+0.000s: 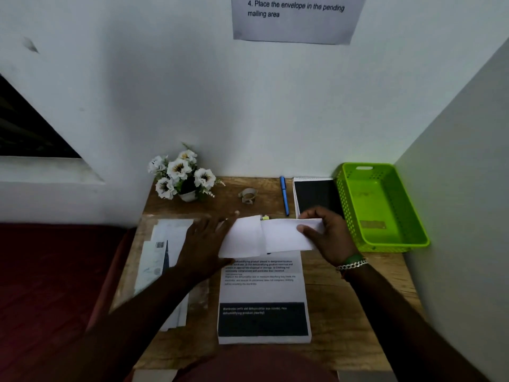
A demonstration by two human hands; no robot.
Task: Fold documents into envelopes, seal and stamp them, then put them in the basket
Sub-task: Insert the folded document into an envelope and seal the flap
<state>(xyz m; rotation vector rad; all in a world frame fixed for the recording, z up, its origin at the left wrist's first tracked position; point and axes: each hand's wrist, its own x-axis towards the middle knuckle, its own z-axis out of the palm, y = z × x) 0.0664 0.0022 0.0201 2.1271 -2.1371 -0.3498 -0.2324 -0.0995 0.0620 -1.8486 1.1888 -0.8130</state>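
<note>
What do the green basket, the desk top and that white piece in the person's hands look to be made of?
Green basket: looks like moulded plastic, glossy, with rows of small holes in its walls.
Desk top: wood or a wood-look laminate, brown with visible grain, matte; which of the two I cannot tell.
Folded white sheet: thin paper, matte, with a crease down it, pinched by the right hand.

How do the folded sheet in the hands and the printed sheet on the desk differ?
The folded sheet is held up by the left hand and right hand; the printed sheet lies flat on the desk. The folded sheet shows a blank white side; the printed sheet shows text and a dark block. Both are white paper.
</note>
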